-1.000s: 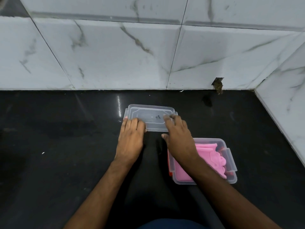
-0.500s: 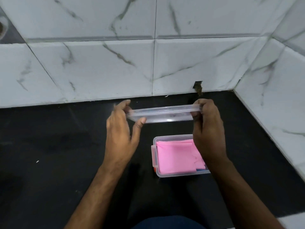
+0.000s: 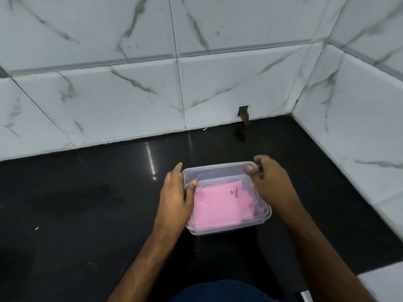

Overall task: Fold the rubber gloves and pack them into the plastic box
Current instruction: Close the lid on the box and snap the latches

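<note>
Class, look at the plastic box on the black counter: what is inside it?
Folded pink gloves lie inside the box, seen through the clear lid that the left hand and right hand hold over it. Anything beneath the gloves is hidden.

A: Count, head view. Hands: two. The left hand (image 3: 174, 199) sits at lower centre and the right hand (image 3: 269, 184) just right of it.

B: Containers?

A: One plastic box (image 3: 229, 231), lower centre, and one clear lid (image 3: 218, 171) over it. Pink rubber gloves (image 3: 220, 205) are inside, folded flat; I cannot tell how many.

B: Surfaces?

A: One black countertop (image 3: 87, 203) across the lower frame. Two tiled walls: the back wall (image 3: 152, 73) along the top and the side wall (image 3: 359, 105) at right. One notch (image 3: 244, 114) at the back wall's base, right of centre.
</note>
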